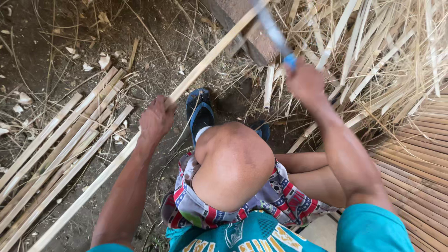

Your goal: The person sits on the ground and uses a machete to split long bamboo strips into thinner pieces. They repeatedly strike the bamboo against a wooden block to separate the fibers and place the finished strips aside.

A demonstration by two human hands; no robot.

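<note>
- Sitting on a slatted bamboo platform [420,154], the person is bending one knee [233,163] up between the arms, with a blue sandal [199,112] planted on the dirt floor [46,42].
- Lying in a heap at upper right, the shavings [396,51] are spreading over the platform's edge.
- Resting on the dirt at left, a bundle of split strips [60,149] is lying side by side, well apart from the heap.
- Running from lower left to the top centre, the long strip [93,186] is crossing a wooden block [254,37] near its far end.
- Gripping that strip near its middle, the left hand [156,120] is closing its fingers fully round it and holding it on a slant.
- Wrapping tightly round a blue-handled knife [275,35], the right hand [305,84] is keeping its fingers shut on the handle; the blade is blurring, so its edge cannot be told.
- Judging by the blade meeting the strip over the block, the step in hand is looking like paring or splitting the strip's far end.
- Judging likewise, the next move is calling for a firm left grip, so the strip is not twisting, and a blade angled away from the foot.
</note>
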